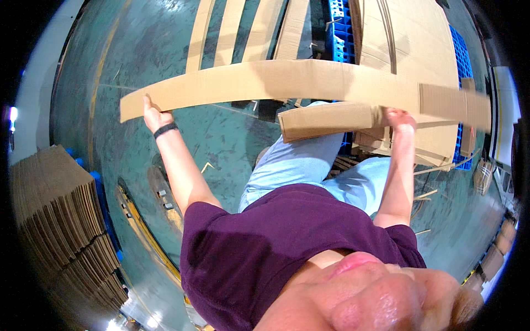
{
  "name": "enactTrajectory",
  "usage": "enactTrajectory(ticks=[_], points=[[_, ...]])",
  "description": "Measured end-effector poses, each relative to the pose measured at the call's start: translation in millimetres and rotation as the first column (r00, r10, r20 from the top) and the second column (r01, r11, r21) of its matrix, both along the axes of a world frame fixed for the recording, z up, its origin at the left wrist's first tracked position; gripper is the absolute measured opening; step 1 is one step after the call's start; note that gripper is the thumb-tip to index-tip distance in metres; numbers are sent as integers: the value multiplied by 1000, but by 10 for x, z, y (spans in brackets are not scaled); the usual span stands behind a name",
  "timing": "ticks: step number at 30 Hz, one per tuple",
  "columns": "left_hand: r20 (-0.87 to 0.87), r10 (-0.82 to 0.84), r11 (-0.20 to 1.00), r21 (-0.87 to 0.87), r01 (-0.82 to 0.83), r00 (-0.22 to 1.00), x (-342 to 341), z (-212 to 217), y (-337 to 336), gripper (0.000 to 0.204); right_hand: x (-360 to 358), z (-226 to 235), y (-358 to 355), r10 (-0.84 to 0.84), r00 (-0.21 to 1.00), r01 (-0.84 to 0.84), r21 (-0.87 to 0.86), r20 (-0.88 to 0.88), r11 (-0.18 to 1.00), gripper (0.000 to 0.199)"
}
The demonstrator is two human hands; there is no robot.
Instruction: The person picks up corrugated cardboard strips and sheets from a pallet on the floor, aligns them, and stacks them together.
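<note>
A long flat cardboard strip (232, 83) stretches across in front of me, bowed by the lens. My left hand (157, 118) is closed on its left end, with the thumb on the near face. Toward the strip's other end, my right hand (401, 118) is closed on the cardboard at its lower edge; its fingers are partly hidden and slightly blurred. A shorter cardboard piece (326, 121) extends left from the right hand, below the long strip. Past that hand, a blurred cardboard section (452, 103) overlaps the strip's right end.
Large cardboard sheets (425, 44) lie on a blue plastic pallet (341, 33) at the far right. Several cardboard strips (229, 33) lie on the green floor (138, 60) beyond. A tall cardboard stack (61, 204) stands at left, near long yellow-edged bars (146, 229). Scraps (207, 166) lie about.
</note>
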State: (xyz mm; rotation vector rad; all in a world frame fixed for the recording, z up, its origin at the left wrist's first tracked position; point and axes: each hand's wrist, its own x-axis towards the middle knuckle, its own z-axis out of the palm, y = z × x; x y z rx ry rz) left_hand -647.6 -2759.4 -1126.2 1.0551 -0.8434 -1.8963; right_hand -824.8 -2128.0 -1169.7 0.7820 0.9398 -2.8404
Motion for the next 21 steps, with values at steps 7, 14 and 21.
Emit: enactTrajectory(ticks=[7,14,21], points=[[-448,-193,901,270,338,873,9,-387,1168,23,408,443,-1613,667,684,-696,11,-296,718,57],[-450,-337,883,153,443,827,-35,-47,2345,34,176,-28,-1716,345,938,-346,12,35,938,28],[-108,-624,773,-229,591,774,283,349,1769,23,-50,72,-916,243,967,-248,-80,-71,965,18]])
